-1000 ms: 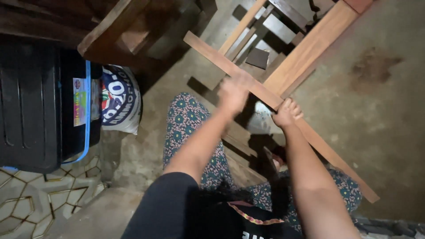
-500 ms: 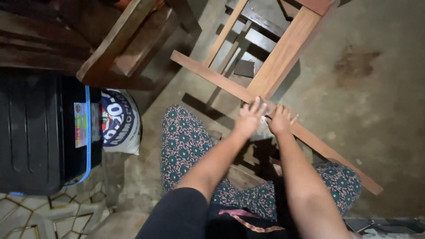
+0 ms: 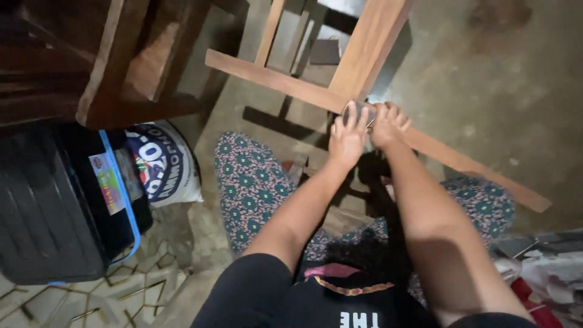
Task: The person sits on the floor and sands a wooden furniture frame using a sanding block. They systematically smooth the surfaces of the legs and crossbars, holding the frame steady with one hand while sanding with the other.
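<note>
Left hand: your left hand point(image 3: 347, 135) lay spread flat on the long brown wooden slat point(image 3: 274, 79), pressing a small dark sanding piece point(image 3: 358, 111).
Right hand: your right hand point(image 3: 386, 124) clenched beside it.
Slat: crossed over your knees, above the concrete floor point(image 3: 504, 91).
Risk: unclamped, it could have pivoted and splintered your fingers.

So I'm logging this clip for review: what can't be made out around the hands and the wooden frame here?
Head view only:
- A small grey piece sits under the left hand and right hand; the fingers cover most of it, so its kind is unclear.
- The wooden frame runs past the top edge, so its full shape is cut off.
- The dark gap below the slat, between the knees, is lost in shadow.
- The black crate is cut by the left edge.
</note>
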